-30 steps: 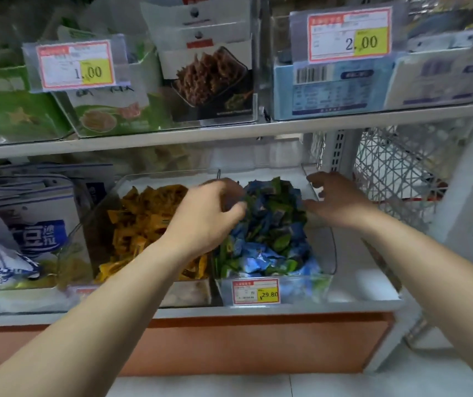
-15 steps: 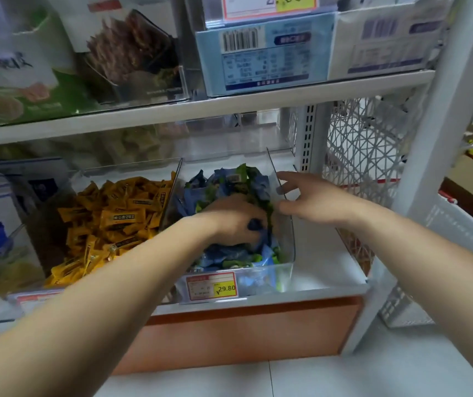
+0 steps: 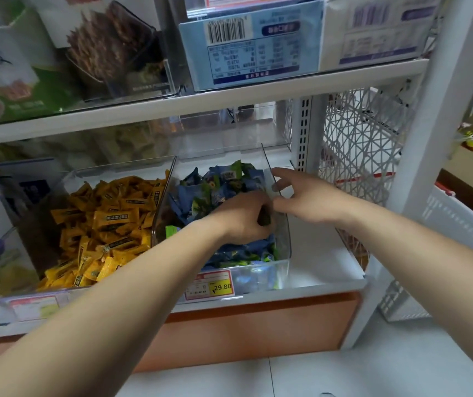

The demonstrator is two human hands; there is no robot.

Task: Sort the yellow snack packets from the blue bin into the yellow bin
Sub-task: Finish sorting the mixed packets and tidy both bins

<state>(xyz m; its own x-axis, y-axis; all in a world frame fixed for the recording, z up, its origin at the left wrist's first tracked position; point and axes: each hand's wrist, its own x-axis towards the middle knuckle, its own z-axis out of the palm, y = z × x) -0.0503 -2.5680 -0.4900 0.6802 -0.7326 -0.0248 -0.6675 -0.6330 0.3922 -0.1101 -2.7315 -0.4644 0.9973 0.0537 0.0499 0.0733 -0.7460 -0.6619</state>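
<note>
Your yellow snack packets (image 3: 109, 224), small crinkled foil wrappers, lie heaped in the yellow bin (image 3: 120, 167), the clear plastic box at the front edge of the white lower shelf (image 3: 324, 262). Just beside it on the right is the blue bin (image 3: 284, 245), another clear plastic box. It's packed with blue and green packets (image 3: 223, 179) and stands short of the shelf's right end. Your left hand (image 3: 243, 219) is down in that blue bin, grip curled and pinching a dark packet (image 3: 264, 219), though its true colour is hard to tell. Your right hand (image 3: 306, 196) hovers at the bin's right wall with its grip spread, fingers straight and index finger over the rim. On the bin's front, a red-and-yellow price tag (image 3: 212, 286) reads 29.80. On the upper shelf there's a pale blue barcoded carton (image 3: 252, 47).
</note>
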